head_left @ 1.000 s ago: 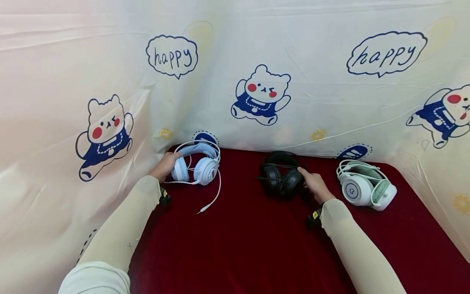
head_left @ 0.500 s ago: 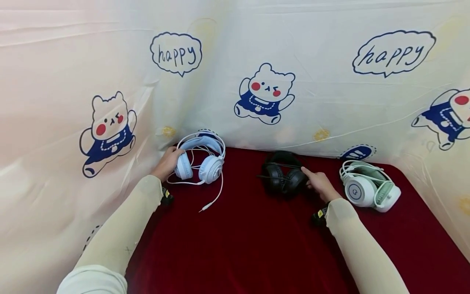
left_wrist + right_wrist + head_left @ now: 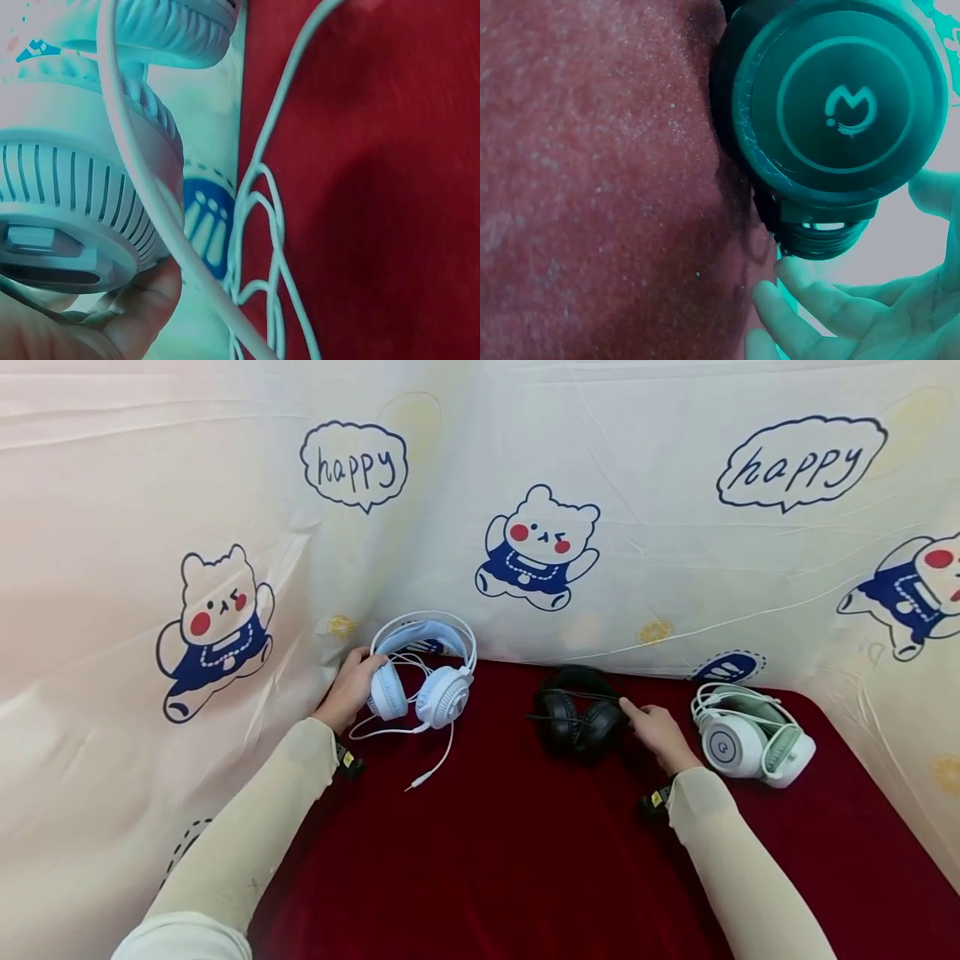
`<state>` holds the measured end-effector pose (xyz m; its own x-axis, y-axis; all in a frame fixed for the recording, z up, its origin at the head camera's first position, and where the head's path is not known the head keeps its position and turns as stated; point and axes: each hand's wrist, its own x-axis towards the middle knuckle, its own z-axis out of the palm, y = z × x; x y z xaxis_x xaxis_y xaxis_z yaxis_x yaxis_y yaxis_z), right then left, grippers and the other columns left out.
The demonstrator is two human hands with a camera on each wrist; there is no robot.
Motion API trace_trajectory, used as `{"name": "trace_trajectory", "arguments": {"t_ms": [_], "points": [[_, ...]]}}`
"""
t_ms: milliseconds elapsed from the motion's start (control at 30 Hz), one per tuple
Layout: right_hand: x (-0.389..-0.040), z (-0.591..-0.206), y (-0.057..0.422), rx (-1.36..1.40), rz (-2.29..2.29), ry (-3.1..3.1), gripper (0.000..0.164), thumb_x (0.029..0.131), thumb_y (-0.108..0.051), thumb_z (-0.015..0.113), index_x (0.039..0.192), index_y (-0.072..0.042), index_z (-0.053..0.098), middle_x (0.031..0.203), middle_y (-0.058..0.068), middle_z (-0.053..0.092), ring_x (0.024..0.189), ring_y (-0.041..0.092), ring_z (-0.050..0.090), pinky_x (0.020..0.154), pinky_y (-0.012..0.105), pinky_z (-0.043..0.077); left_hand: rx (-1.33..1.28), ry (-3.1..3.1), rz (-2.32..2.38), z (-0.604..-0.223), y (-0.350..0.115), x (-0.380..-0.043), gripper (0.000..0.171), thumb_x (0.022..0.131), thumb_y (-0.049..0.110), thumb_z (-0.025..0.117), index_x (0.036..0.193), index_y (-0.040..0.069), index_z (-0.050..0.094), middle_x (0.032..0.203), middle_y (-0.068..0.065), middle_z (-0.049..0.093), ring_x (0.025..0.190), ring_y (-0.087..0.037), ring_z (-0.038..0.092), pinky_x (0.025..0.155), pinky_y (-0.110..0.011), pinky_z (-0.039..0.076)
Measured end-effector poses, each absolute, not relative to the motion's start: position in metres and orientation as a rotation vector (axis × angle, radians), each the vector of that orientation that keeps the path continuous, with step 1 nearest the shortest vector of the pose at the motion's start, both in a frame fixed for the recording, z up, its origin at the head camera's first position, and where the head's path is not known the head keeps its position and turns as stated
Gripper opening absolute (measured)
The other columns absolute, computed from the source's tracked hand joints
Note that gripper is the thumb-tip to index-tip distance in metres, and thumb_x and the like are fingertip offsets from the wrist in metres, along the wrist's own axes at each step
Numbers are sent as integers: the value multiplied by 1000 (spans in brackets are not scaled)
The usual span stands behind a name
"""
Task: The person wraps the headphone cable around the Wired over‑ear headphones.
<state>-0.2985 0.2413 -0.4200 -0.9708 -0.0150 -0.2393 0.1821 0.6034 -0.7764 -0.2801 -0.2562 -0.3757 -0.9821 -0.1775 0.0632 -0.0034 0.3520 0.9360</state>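
Light blue headphones (image 3: pixel 444 697) are tilted up at the back left, with my left hand (image 3: pixel 348 689) gripping them by the left ear cup. In the left wrist view, fingers (image 3: pixel 150 300) curl under the slotted ear cup (image 3: pixel 67 172), and a white cable (image 3: pixel 274 112) trails over the red cloth. Black headphones (image 3: pixel 557 714) lie at the back middle with their cable wound across them. My right hand (image 3: pixel 660 735) is at their right side. In the right wrist view its fingers (image 3: pixel 840 307) are loosely bent below the round black ear cup (image 3: pixel 847 105), not wrapped round it.
White headphones with green pads (image 3: pixel 731 747) lie at the right on the dark red tablecloth (image 3: pixel 480 860). A pale printed curtain (image 3: pixel 645 568) stands along the back and both sides. The light blue headphones' plug (image 3: pixel 422 781) lies on the cloth.
The left hand has raised and tilted the light blue headphones, shifting them up and to the right. My right hand stays beside the black headphones, which look unmoved.
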Motion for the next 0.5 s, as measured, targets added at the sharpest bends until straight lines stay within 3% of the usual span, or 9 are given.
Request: {"name": "trace_trajectory", "arguments": {"t_ms": [133,233,500], "points": [[-295,-415,242,137,-1264,2655,94,92,-70,35,144,8,33,142,29,39,130,43,37,104,56,33,148,-2449,-1687,-368,-246,-275,59,98,33,47,146,0,33,134,-21,43,115,-34,44,104,-46,31],[-292,-413,240,133,-1272,2690,96,93,-69,35,149,8,25,149,29,31,135,44,31,106,57,30,118,-2438,-1686,-362,-237,-270,61,99,34,47,147,1,31,136,-21,42,117,-34,43,105,-47,30],[-283,-404,229,84,-1421,2742,90,93,-65,42,152,0,25,146,26,39,133,40,37,105,55,32,32,-2413,-1688,-352,-214,-257,61,97,38,48,148,8,32,135,-18,45,117,-31,44,104,-47,30]]}}
